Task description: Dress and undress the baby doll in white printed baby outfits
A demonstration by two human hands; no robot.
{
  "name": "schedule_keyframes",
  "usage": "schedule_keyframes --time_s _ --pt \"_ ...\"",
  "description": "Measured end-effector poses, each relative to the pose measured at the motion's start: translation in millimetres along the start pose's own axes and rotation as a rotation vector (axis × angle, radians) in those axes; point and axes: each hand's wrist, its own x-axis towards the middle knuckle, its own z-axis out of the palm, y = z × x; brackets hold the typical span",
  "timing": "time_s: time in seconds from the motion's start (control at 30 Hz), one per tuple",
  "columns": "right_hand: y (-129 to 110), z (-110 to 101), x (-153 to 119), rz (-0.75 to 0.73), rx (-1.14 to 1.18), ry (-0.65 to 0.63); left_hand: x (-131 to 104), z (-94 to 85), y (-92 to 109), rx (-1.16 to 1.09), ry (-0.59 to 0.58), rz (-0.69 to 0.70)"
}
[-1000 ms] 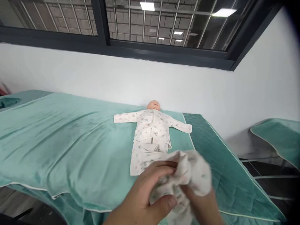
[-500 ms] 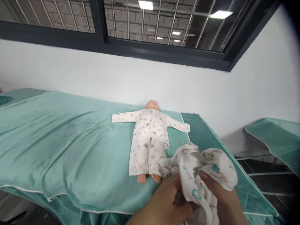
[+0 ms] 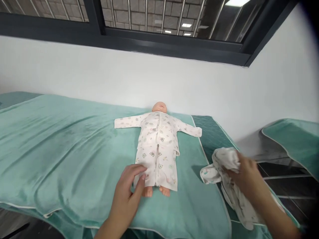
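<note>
A baby doll (image 3: 159,132) in white patterned pajamas lies on its back on a light green blanket (image 3: 99,149), arms spread and bare feet toward me. My left hand (image 3: 129,192) is beside the doll's lower trouser leg, thumb and fingers apart, with nothing in it. Over at the right edge of the bed, my right hand (image 3: 245,172) grips a bunched white printed garment (image 3: 228,186), part of which hangs down over the darker green cover.
Behind the bed rises a white wall (image 3: 124,76) with a dark-framed, barred window (image 3: 161,43) above. A second green-covered surface (image 3: 294,139) stands at the right, with metal bars below it.
My left hand has let go of the garment and moved left to the doll's legs. My right hand has carried the garment right, to the bed's edge. The view has shifted slightly.
</note>
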Motion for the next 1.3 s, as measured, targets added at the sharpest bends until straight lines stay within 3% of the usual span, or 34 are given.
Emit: schedule_keyframes --time_s 0.1,0.2,0.27,0.37,0.43,0.53,0.7,0.77,0.87,0.93,1.03,1.17,1.3 --pt "3 25 -11 0.078 -0.101 -0.036 -12 -2.5 -16 0.211 -0.064 0.094" --pt "-22 14 -24 0.034 -0.153 0.128 -24 2.3 -25 0.325 -0.11 0.181" --pt "-50 4 -32 -0.044 -0.159 0.168 -28 6.9 -27 0.378 -0.114 0.221" --pt "-88 3 -46 -0.254 -0.113 0.07 -28 10.7 -26 0.383 -0.125 0.242" --pt "-97 11 -57 -0.352 -0.093 -0.037 -27 9.4 -21 0.354 -0.123 0.25" --pt "-83 22 -65 -0.402 -0.097 -0.138 -26 4.1 -13 0.337 -0.086 0.28" --pt "-38 21 -64 -0.415 -0.118 -0.128 -34 1.0 -15 0.374 -0.036 0.315" --pt "-35 18 -65 -0.418 -0.115 -0.112 -38 1.1 -19 0.363 -0.063 0.306" --pt "-55 17 -66 -0.431 -0.051 -0.074 -34 -2.3 -24 0.283 -0.101 0.272" --pt "-80 18 -60 -0.441 0.058 -0.048 -17 -6.2 -24 0.212 -0.083 0.228" --pt "-127 23 -35 -0.41 0.316 -0.04 33 -7.9 -19 0.127 0.002 0.149" --pt "-193 40 30 -0.244 0.64 -0.117 133 8.3 -13 0.097 0.088 0.121" --pt "-246 69 108 -0.1 0.851 -0.092 229 39.0 -16 0.164 0.067 0.174"
